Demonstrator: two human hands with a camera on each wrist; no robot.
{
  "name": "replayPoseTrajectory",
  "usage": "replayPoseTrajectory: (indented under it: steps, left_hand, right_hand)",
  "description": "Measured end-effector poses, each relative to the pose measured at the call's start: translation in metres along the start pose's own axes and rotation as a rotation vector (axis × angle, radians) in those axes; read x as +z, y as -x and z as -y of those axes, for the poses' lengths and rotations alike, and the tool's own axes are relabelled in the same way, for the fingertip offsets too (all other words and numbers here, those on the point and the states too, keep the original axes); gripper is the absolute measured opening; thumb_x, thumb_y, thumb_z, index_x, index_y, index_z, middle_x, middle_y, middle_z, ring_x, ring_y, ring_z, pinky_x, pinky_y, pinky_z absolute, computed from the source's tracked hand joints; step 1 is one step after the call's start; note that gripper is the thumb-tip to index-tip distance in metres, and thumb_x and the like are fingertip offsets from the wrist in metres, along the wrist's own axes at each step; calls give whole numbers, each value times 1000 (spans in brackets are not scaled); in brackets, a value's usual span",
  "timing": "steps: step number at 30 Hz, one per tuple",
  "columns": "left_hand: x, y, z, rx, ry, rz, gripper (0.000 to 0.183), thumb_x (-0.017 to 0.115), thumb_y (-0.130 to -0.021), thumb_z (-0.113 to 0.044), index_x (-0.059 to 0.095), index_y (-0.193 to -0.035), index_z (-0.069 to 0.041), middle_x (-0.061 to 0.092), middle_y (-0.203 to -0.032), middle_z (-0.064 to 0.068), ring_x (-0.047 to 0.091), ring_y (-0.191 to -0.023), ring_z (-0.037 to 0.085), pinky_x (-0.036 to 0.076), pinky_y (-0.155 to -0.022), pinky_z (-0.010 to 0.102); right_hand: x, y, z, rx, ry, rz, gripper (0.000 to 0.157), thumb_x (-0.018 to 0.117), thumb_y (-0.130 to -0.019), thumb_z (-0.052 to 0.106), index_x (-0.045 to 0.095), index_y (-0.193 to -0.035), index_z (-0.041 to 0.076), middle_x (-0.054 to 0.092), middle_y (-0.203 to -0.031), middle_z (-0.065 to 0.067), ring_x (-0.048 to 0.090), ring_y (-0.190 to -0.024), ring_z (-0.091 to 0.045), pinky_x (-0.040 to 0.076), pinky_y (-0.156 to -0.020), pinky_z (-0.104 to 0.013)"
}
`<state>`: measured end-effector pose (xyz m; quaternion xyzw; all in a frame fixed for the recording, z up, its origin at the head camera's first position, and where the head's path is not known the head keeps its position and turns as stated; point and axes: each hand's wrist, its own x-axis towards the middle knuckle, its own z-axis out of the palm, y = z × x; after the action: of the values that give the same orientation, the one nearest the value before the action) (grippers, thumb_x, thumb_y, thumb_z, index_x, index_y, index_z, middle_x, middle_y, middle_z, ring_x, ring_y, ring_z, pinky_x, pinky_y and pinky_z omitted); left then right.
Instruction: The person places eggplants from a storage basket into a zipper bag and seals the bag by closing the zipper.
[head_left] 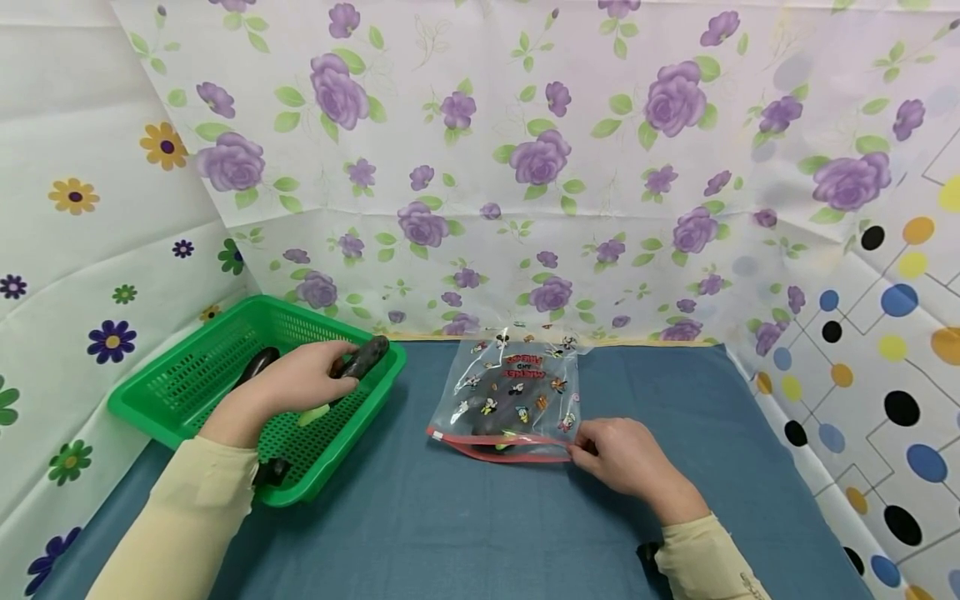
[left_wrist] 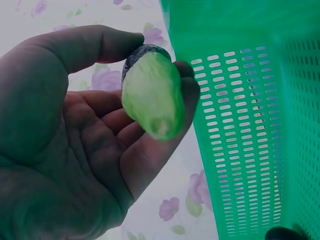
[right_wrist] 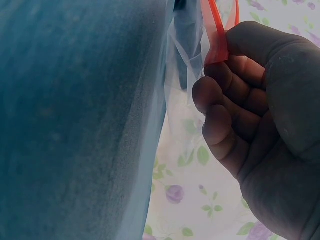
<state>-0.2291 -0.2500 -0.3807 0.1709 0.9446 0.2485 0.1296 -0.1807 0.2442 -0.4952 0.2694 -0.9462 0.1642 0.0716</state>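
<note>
Left hand (head_left: 300,381) holds one vegetable (head_left: 367,357), right (head_left: 621,457) one bag (head_left: 517,392).

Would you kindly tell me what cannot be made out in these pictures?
- Head view: part of the dark, green-tipped vegetable, covered by the left hand.
- Head view: one end of the glossy dark item in the green basket, behind that hand.
- Head view: how many things the zip bag holds, obscured by its printed film.
- Right wrist view: the rest of the red zip strip, cut off by the top edge.
</note>
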Motion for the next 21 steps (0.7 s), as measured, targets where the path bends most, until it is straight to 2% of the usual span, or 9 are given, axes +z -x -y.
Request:
replayPoseTrajectory:
  steps: [11, 21]
  left_hand:
    - [-2, 6, -13, 31, 24, -51, 67, 69, -110, -26, 45, -164, 6, 72, -99, 6, 63, -73, 20, 51, -67, 41]
    - [-2, 10, -25, 66, -1, -131, 70, 68, -111, -32, 44, -166, 3, 71, -100, 6, 62, -74, 19, 50, -68, 41]
  right_hand:
    - [1, 0, 0, 6, 5, -2, 24, 84, -100, 22, 71, -81, 28, 55, -69, 20, 44, -56, 3, 42, -56, -27]
    - [0, 0, 1, -4, -3, -6, 24, 83, -101, 20, 72, -82, 27, 56, -70, 19, 44, -57, 4, 42, -56, -27]
